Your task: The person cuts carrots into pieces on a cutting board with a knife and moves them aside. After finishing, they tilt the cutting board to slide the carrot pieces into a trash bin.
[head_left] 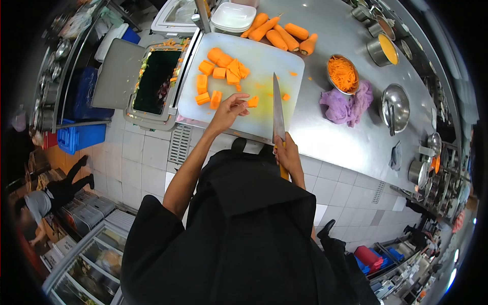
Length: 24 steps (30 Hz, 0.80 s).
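While our right hand [288, 154] is gripping the knife [278, 117] over the right side of the board [262, 56], our left hand [230, 113] is pinching a carrot piece [253, 101] mid-board; ideally, we are curling those fingers clear.

I note the right hand [288, 152] partly conceals the knife handle [284, 174]; the bin [136, 113] interior is too dark to inspect.

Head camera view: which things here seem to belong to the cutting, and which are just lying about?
Likely part of the job:
- knife, in the right hand
- left hand, over the board
- cutting board
- cut carrot chunks
- whole carrots, beyond the board

Probably just lying about:
- purple cloth
- metal bowl with a utensil
- pot with yellow contents
- white dishes
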Available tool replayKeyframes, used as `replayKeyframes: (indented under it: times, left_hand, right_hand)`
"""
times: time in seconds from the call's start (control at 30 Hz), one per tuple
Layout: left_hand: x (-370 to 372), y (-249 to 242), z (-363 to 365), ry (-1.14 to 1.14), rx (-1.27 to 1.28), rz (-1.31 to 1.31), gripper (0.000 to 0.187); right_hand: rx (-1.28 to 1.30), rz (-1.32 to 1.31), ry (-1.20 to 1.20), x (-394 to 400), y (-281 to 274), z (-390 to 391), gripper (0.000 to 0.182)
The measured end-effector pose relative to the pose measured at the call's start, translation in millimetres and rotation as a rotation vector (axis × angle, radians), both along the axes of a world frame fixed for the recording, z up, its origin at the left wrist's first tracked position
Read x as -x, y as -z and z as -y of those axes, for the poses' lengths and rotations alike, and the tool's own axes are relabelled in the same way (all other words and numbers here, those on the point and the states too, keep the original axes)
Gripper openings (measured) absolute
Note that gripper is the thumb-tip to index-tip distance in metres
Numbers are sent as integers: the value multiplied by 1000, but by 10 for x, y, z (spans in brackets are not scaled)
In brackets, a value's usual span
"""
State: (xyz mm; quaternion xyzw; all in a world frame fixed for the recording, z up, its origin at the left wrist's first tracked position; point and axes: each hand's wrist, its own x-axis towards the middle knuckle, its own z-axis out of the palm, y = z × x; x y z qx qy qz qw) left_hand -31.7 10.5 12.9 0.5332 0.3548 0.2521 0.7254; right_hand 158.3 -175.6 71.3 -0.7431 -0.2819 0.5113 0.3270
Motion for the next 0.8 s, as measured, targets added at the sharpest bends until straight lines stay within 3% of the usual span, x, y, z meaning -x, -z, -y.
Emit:
replayKeyframes:
  times: [0.2,0.27,0.37,0.43,0.57,0.6,0.63,0.7,0.8]
  left_hand:
    - [-18,-368,-405,-112,71,145,29]
    - [-152,-686,-764,-232,91,78,34]
    - [-315,-906,-1324,-258,17,253,46]
    - [-461,-985,-1472,-426,87,243,51]
    - [-478,-579,-1321,-262,-94,12,47]
    - [-484,-556,-1111,-247,-251,-116,42]
    - [-478,-515,-946,-231,-408,-244,37]
    - [-450,-272,-765,-280,-443,-184,30]
    - [-390,-344,-467,-299,-449,-163,23]
  right_hand:
    - [21,-7,-59,35,39,36,33]
    - [11,4,-69,44,76,46,34]
    - [-23,21,-66,62,84,29,37]
    - [-49,29,-48,49,88,23,39]
    - [-36,37,-62,-27,191,36,49]
    - [-25,41,-72,-34,230,83,60]
    - [-27,34,-68,-32,235,92,60]
    - [-38,103,-59,-23,210,105,38]
    - [-64,158,-56,-4,270,113,35]
